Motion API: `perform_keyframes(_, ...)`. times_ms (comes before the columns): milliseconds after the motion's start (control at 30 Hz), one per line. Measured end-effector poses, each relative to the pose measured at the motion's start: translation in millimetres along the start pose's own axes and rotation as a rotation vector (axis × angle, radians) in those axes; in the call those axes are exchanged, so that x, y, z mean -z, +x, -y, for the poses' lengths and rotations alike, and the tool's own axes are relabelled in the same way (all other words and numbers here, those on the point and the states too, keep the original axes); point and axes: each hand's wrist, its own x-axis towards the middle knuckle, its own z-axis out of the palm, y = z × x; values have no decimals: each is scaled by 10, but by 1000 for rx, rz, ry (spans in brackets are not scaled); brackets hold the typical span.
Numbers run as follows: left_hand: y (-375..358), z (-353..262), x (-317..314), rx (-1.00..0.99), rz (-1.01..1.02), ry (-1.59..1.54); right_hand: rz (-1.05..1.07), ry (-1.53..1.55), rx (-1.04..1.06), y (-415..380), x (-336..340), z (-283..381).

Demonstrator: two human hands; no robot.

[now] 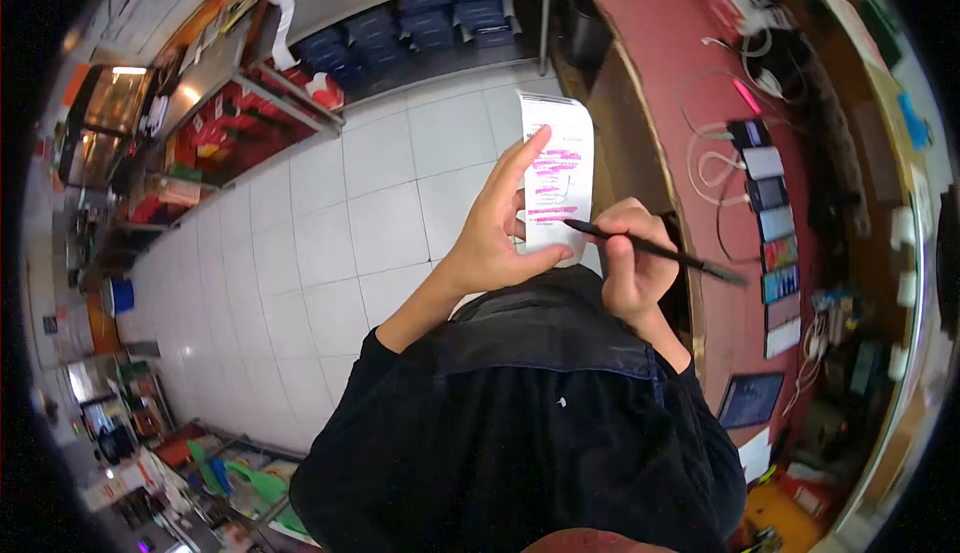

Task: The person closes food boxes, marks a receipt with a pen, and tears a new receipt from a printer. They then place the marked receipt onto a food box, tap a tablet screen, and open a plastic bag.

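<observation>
My left hand (505, 218) holds a long white paper receipt (575, 188) upright in front of my body, its thumb near the lower edge and its index finger along the left side. Pink highlighter strokes cover several of the printed lines. Pinched in my right hand (640, 258) is a slim black pen (665, 251). Its tip points left and meets the lower part of the receipt, just below the lowest pink strokes. The other fingers of my left hand are partly hidden behind the paper.
To my right runs a reddish counter (650, 53) with a row of phones (768, 193), white cables, a pink highlighter (746, 96) and a tablet (752, 399). Ahead, dark blue boxes (430, 28) fill a shelf under a metal table. White tiled floor (310, 223) lies to the left.
</observation>
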Motion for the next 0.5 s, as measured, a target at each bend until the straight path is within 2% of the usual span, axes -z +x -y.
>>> perform_keyframes(67,171,141,102,-31,-76,-64,129,-168,153,237,-3,-151)
perform_keyframes(133,498,233,462,-53,-115,-44,176,-209,277,624,-169,-471)
perform_keyframes(200,859,316,737,-87,-139,-17,201,-239,308,976,-257,-807)
perform_keyframes(267,1236,363,978,-39,-163,13,235,-266,322,1353,-302,-1135)
perform_keyframes(300,1356,392,947,-42,-158,11,267,-293,335,1435,-222,-1186)
perform_keyframes(367,1812,450,1291,-88,-185,143,261,-291,338,1910,-346,-1535)
perform_keyframes(500,2582,462,1768,-45,-213,192,263,-267,347,2768,-418,-2078)
